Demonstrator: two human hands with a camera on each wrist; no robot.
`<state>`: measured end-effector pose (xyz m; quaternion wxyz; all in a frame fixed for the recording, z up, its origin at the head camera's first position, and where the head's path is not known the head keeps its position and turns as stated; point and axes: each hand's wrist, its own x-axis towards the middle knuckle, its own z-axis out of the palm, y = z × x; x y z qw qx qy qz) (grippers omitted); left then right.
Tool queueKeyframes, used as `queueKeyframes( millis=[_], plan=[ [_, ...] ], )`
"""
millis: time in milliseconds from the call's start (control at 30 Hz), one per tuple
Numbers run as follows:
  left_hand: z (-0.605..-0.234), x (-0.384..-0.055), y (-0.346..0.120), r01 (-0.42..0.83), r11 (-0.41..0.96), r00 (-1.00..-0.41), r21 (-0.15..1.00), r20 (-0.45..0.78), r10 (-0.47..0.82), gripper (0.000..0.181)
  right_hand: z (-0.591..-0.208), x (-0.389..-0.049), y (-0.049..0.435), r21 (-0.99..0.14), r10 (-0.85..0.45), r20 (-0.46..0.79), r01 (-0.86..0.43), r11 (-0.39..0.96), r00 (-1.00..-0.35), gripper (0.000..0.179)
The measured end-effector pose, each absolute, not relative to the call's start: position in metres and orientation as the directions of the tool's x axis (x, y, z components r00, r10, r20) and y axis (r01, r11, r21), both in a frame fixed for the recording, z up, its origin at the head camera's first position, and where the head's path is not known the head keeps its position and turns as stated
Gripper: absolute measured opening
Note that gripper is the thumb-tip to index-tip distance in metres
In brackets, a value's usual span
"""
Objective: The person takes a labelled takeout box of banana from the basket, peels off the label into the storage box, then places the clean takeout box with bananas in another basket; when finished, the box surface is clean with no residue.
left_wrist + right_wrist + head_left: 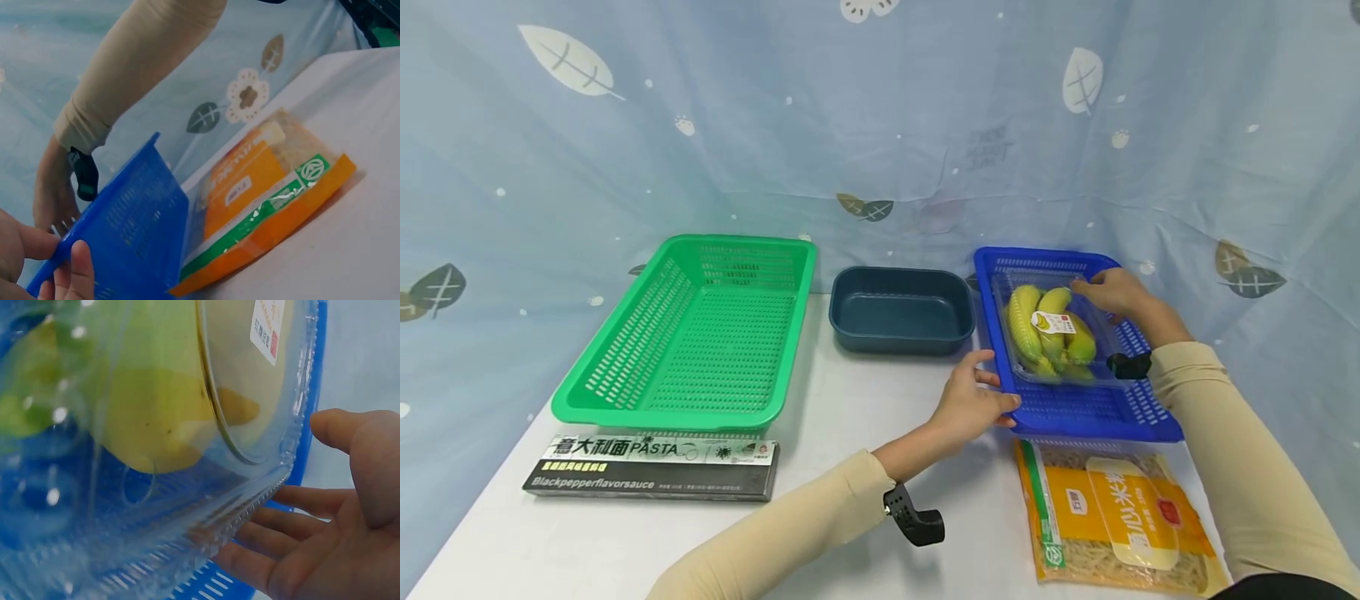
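A clear plastic box of bananas with a white label sits inside the blue basket. My left hand grips the basket's left rim, thumb over the edge and fingers beneath it. In the left wrist view that rim runs between the thumb and fingers of the left hand. My right hand is at the far right corner of the box. The right wrist view shows the right hand with nearly straight fingers against the box's ridged edge, the thumb standing apart from it.
An orange bag of dried noodles lies just in front of the blue basket. A dark blue tub stands at the back centre. Left of it is a green basket, with a black pasta box before it. Patterned cloth hangs behind.
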<state>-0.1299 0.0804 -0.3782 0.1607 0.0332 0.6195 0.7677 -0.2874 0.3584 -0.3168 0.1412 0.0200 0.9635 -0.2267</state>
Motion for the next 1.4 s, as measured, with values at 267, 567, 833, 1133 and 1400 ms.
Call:
queueKeyframes(
  millis=[267,567,833,1133,1400],
  plan=[
    [-0.377,-0.127,0.083,-0.198,-0.202,-0.946,0.959,-0.132,0.297,0.071,-0.317,-0.286,0.361,-0.471,-0.014,-0.320,0.146,0.870,-0.947,0.079],
    [-0.375,-0.123,0.085,-0.186,-0.199,-0.948,0.962,-0.123,0.292,0.069,-0.320,-0.283,0.366,-0.540,-0.030,-0.314,0.153,0.827,-0.949,0.062],
    [-0.373,-0.123,0.084,-0.183,-0.202,-0.950,0.962,-0.120,0.287,0.069,-0.324,-0.282,0.366,-0.630,0.003,-0.302,0.202,0.750,-0.953,0.058],
    [-0.376,-0.127,0.082,-0.182,-0.220,-0.953,0.958,-0.116,0.280,0.071,-0.324,-0.279,0.362,-0.670,0.002,-0.259,0.181,0.719,-0.966,0.058],
    [-0.378,-0.126,0.080,-0.191,-0.204,-0.955,0.960,-0.134,0.266,0.070,-0.315,-0.273,0.364,-0.690,0.004,-0.224,0.161,0.706,-0.975,0.059]
  ],
)
